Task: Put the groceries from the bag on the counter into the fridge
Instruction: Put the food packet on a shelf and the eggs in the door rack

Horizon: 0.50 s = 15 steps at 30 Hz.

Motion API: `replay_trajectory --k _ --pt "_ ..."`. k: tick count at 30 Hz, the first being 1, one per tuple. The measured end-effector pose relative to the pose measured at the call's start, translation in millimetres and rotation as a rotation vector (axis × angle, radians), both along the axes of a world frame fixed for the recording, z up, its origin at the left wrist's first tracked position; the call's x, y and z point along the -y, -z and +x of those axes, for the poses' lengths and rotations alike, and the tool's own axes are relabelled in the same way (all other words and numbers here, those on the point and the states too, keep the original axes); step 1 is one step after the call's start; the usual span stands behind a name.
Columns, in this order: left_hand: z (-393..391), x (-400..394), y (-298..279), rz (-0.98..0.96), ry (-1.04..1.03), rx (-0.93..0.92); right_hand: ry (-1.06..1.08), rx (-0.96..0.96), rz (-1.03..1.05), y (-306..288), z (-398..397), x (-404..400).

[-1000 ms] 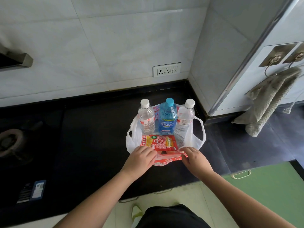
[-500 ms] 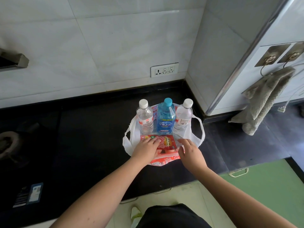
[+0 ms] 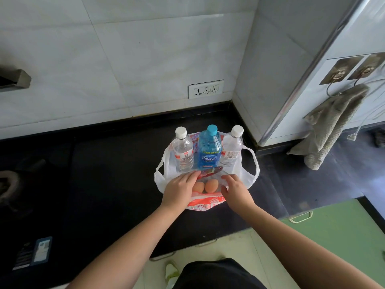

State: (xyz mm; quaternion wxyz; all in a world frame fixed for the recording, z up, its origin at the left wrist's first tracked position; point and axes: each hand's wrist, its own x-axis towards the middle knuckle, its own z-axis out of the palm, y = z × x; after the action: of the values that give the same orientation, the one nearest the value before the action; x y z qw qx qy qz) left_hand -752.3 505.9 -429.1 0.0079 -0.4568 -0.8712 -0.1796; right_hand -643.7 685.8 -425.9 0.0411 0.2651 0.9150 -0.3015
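Note:
A white plastic bag [image 3: 249, 174] sits open on the black counter [image 3: 108, 184]. At its back stand two clear water bottles [image 3: 183, 152] [image 3: 231, 149] with a blue bottle [image 3: 209, 152] between them. In front of them a red snack packet [image 3: 209, 172] is tipped up on edge, and my left hand [image 3: 179, 190] pinches its left end. Below the packet lie two brown eggs [image 3: 205, 186] in clear plastic. My right hand [image 3: 236, 189] curls its fingers on that clear plastic at the right. A red-and-white wrapper [image 3: 205, 203] lies at the bag's front.
A tiled wall with a socket [image 3: 205, 89] backs the counter. A white unit [image 3: 354, 38] stands to the right, with a grey towel [image 3: 331, 126] hanging on hooks. A gas burner [image 3: 8, 184] is at far left. Green cupboard fronts [image 3: 333, 236] lie below right.
The red packet lay flat over the bag's front; it is now tipped up toward the bottles, uncovering the eggs. Both hands have moved further into the bag.

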Motion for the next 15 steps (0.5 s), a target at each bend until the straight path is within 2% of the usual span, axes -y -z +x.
replay_trajectory --k 4,8,15 --pt "7.9 13.6 -21.1 0.198 0.002 -0.036 -0.146 0.046 0.065 9.2 -15.0 -0.2" --pt "12.4 24.5 -39.4 0.348 -0.099 0.045 -0.311 0.149 0.173 17.9 -28.4 -0.1" --pt "11.2 37.3 -51.5 0.514 -0.408 0.496 -0.443 0.279 0.338 27.9 -47.9 5.2"
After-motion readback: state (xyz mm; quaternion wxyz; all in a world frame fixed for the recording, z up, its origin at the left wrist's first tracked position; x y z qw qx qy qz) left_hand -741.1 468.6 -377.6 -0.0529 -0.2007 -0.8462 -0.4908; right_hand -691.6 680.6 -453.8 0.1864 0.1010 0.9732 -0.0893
